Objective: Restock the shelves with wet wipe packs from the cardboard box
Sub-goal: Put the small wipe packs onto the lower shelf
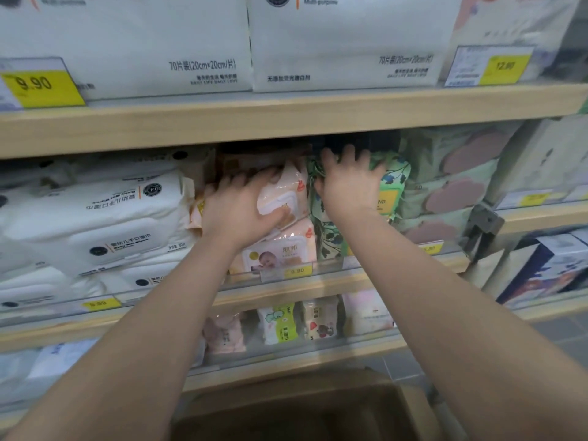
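— Where are your hands just now?

— Both arms reach up to the middle shelf (286,281). My left hand (237,206) curls round the top pink pack (286,194), thumb on its lid, fingers over its left edge. It lies on another pink pack (280,253) with a baby's picture. My right hand (348,183) lies flat, fingers spread, pressing on the green flowered pack (393,186) just beside the pink ones.

— Anything you can't make out?

— My left fingertips are blurred, and the space behind the packs is dark.

— And the box?

— The cardboard box (318,409) sits below between my arms, open; its inside is too dim to tell what it holds. White packs (95,218) fill the shelf to the left.
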`<state>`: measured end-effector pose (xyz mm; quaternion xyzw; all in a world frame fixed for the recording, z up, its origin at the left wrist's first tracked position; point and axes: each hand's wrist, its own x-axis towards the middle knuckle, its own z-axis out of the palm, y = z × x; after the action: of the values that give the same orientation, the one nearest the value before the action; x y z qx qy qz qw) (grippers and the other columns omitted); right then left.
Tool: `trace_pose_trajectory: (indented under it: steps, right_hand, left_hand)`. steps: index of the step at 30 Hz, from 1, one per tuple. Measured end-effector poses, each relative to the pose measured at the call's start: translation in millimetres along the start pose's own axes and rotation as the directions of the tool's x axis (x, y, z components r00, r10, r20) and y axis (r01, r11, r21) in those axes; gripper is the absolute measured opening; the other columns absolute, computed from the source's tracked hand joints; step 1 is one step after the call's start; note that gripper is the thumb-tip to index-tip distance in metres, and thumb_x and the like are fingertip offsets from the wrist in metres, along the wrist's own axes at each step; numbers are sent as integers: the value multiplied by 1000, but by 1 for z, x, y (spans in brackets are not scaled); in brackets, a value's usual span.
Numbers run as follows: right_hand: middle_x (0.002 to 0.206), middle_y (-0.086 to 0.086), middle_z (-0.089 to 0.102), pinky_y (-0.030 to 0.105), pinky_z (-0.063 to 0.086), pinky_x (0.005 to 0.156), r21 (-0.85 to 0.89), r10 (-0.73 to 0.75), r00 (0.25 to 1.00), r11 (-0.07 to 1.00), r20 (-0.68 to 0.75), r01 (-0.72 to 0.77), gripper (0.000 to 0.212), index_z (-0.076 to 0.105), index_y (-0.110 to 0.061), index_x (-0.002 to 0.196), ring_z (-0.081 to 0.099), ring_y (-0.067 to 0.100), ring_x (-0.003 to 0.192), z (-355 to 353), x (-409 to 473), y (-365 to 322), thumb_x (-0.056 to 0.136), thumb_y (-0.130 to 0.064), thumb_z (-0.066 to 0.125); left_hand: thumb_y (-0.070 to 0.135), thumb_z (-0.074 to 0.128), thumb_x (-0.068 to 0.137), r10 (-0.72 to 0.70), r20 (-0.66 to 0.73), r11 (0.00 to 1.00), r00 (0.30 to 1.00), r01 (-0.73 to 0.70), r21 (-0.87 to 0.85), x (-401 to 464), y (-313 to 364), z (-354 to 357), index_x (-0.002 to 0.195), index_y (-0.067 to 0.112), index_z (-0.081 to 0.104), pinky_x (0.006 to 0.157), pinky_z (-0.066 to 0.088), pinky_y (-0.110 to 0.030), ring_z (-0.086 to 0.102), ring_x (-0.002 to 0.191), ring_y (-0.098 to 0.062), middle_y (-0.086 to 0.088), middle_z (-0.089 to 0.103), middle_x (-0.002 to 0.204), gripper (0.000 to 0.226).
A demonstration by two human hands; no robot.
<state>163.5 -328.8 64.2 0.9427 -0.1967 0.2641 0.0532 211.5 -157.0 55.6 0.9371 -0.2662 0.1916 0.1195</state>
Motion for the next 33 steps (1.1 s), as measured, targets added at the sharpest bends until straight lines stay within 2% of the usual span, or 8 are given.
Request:
trace_pose_trajectory:
  steps: [7, 11, 16, 18, 22, 26, 30, 33]
  right_hand:
    - [109, 18, 57, 50, 37, 90, 61, -147, 985, 986, -94, 153, 63, 46, -18, 132, 53, 38, 99, 1, -9, 21, 76, -45, 56]
    - [124, 11, 52, 41, 31, 102, 368, -310, 951, 882, -17, 294, 79, 33, -22, 142, 48, 33, 114, -9, -19, 53, 71, -44, 59]
    - [140, 8, 42, 48, 16, 115, 391, -383, 919, 835, -96, 388, 78, 35, -14, 140, 35, 26, 132, -20, -32, 37, 77, -51, 62]
    - [137, 6, 45, 47, 11, 115, 347, -444, 884, 814, -146, 466, 75, 39, -14, 138, 38, 24, 130, -24, -38, 13, 78, -58, 52]
    - [134, 6, 51, 51, 21, 113, 234, -540, 824, 790, -169, 566, 72, 46, -17, 133, 45, 28, 125, -21, -41, -44, 77, -62, 49]
    - [127, 11, 56, 54, 33, 101, 148, -586, 805, 792, -86, 592, 76, 43, -32, 136, 50, 35, 116, -4, -38, -87, 72, -72, 46]
    - [100, 13, 62, 50, 44, 80, 73, -489, 857, 860, -162, 505, 57, 55, -34, 123, 59, 35, 88, 12, -31, -100, 81, -65, 35]
    - [93, 14, 64, 56, 43, 80, 67, -348, 926, 930, -145, 360, 55, 63, -30, 112, 59, 35, 83, 13, -24, -108, 81, -63, 32]
  left_hand:
    - [73, 32, 59, 102, -53, 995, 993, -102, 10, -5, -7, -2, 133, 42, 43, 87, 37, -38, 51, 110, -29, -1, 60, 120, 81]
    - [74, 35, 61, 138, -27, 989, 990, -136, 49, 0, -4, 0, 135, 43, 40, 90, 34, -38, 49, 114, -27, 1, 57, 125, 80]
    - [73, 40, 65, 164, 6, 982, 986, -163, -92, -4, -3, -14, 138, 36, 39, 96, 36, -40, 44, 120, -27, -3, 52, 132, 82]
    - [66, 39, 73, 151, -107, 969, 983, -169, -183, -17, -13, -33, 135, 26, 46, 94, 39, -39, 46, 115, -30, -8, 54, 126, 73]
    - [49, 42, 84, -13, -386, 1000, 922, 7, -18, -56, -66, -55, 118, 14, 56, 95, 38, -52, 45, 104, -34, -18, 53, 112, 51]
    - [51, 43, 83, -166, -276, 976, 947, 199, 93, -80, -103, -41, 129, 25, 48, 102, 13, -69, 35, 129, -34, -11, 42, 141, 53]
    - [48, 45, 85, -150, -317, 978, 936, 188, 93, -75, -108, -33, 124, 29, 50, 104, 12, -63, 38, 126, -27, -3, 47, 136, 44]
    - [47, 46, 86, -157, -356, 976, 921, 201, 89, -72, -109, -30, 123, 29, 51, 106, 10, -60, 39, 125, -27, -3, 48, 133, 41]
